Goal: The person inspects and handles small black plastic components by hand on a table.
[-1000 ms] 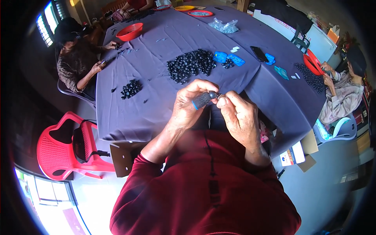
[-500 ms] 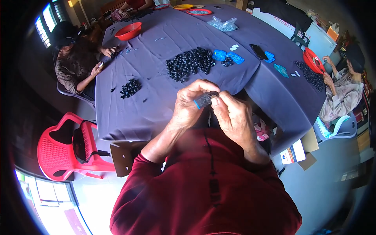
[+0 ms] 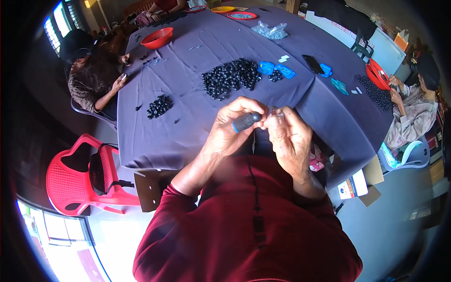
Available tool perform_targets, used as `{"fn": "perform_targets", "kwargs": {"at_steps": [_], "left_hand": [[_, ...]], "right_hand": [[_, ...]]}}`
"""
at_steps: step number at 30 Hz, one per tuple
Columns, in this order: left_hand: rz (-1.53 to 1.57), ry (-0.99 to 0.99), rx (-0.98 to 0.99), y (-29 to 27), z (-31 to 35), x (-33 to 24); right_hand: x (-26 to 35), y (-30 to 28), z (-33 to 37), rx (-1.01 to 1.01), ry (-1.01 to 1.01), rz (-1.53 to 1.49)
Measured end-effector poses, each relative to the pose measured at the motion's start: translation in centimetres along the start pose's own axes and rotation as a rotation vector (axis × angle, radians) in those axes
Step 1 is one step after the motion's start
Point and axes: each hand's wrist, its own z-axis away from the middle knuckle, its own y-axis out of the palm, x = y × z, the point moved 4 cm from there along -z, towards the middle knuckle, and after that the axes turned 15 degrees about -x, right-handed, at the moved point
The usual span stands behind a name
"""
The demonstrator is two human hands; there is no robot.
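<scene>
In front of my chest, just past the table's near edge, my hands meet with their fingertips close together. My left hand [image 3: 227,128] is closed, and its thumb wears a dark finger sleeve [image 3: 244,122] with a blue rim. What its fingertips grip, if anything, is hidden. My right hand [image 3: 290,136] is pinched shut at the thumb and forefinger; a small greyish bit shows at its tips, too small to name. Beyond my hands lies a large pile of small round black parts [image 3: 228,77], with a smaller pile of black parts [image 3: 159,106] to the left.
A purple-grey cloth covers the table [image 3: 188,136]. On it are blue plastic pieces [image 3: 284,71], a phone [image 3: 312,64], a clear bag [image 3: 270,31] and a red bowl [image 3: 158,38]. People sit left [image 3: 91,77] and right [image 3: 413,110]. A red chair [image 3: 70,176] stands at left.
My right hand has drawn slightly right, opening a small gap between the fingertips. The sleeved left thumb now shows a rounded dark end. The person at left has moved a hand back.
</scene>
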Motion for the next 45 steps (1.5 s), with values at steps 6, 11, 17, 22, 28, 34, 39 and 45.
{"fn": "perform_targets", "kwargs": {"at_steps": [6, 11, 17, 22, 28, 34, 39, 45], "left_hand": [[-0.487, 0.306, 0.001, -0.3, 0.4, -0.8], [-0.344, 0.230, -0.005, -0.6, 0.2, -0.6], [-0.302, 0.182, -0.044, -0.5, 0.2, -0.5], [-0.588, 0.298, 0.070, 0.0, 0.1, -1.7], [0.093, -0.112, 0.016, -1.1, -0.4, -0.8], [0.008, -0.073, 0.025, -0.7, -0.3, -0.8], [-0.240, 0.144, 0.060, -0.7, 0.0, -1.3], [-0.597, 0.203, 0.070, -0.5, 0.3, -2.0]], "right_hand": [[-0.3, 0.1, -0.5, 0.012, -0.079, 0.122], [-0.8, 0.0, -0.4, 0.073, 0.034, 0.057], [-0.9, -0.2, -0.4, 0.095, 0.047, 0.025], [-0.8, 0.0, -0.4, 0.114, 0.060, -0.001], [-0.2, -0.4, -0.3, 0.081, 0.143, -0.101], [0.7, 0.1, -0.3, 0.062, 0.018, -0.059], [-0.2, 0.1, -0.4, 0.061, 0.034, 0.017], [-1.3, 0.2, -0.7, 0.108, 0.113, 0.073]]}}
